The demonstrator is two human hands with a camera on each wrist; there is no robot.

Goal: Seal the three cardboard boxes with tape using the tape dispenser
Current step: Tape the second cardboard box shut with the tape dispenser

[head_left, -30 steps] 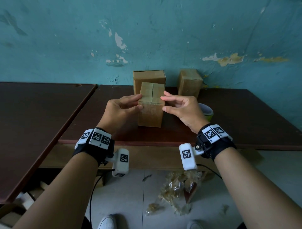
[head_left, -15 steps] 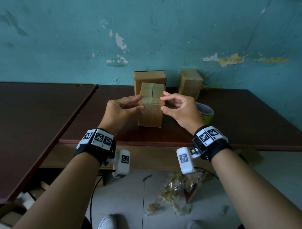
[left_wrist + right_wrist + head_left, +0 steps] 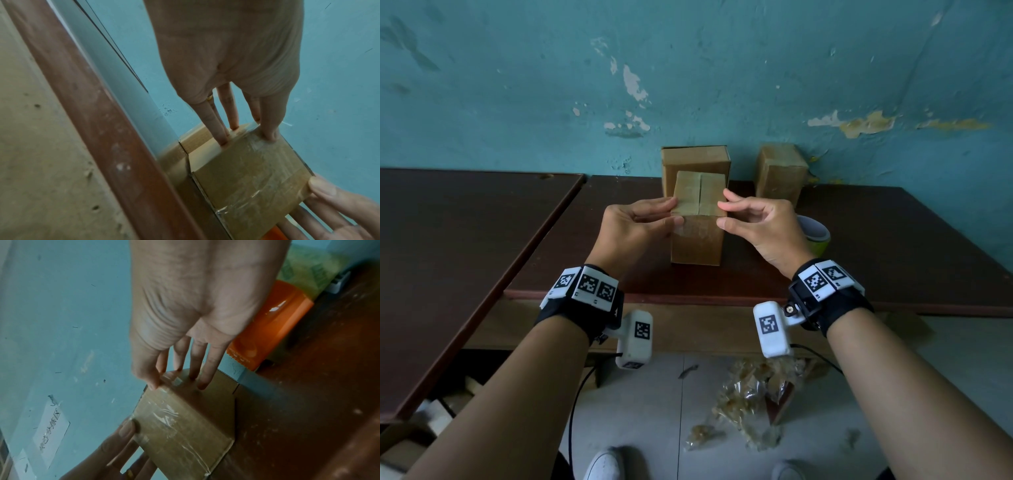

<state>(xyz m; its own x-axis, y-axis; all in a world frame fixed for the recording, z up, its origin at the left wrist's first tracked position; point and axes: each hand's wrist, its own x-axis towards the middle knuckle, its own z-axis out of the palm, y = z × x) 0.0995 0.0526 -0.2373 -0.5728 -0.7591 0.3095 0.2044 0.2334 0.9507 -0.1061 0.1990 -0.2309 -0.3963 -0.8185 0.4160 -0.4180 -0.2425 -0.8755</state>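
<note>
The near box (image 3: 697,236) stands upright on the dark worktop (image 3: 893,246), long axis vertical, its closed top flaps meeting in a seam that runs away from the person toward the teal wall (image 3: 688,68). Clear tape (image 3: 252,170) lies across its top and down one side. The left hand (image 3: 635,229) grasps the box's left top edge, fingers on top and thumb on the side; the right hand (image 3: 760,222) grasps the right top edge the same way. Directly behind this box, against the wall, stands a second box (image 3: 695,161); a third box (image 3: 782,171) stands behind and to its right. Just right of the near box, partly hidden by the right hand, sits the orange tape dispenser (image 3: 269,324) with its roll (image 3: 815,233). A paper note (image 3: 51,431) on the wall carries handwriting too unclear to read.
</note>
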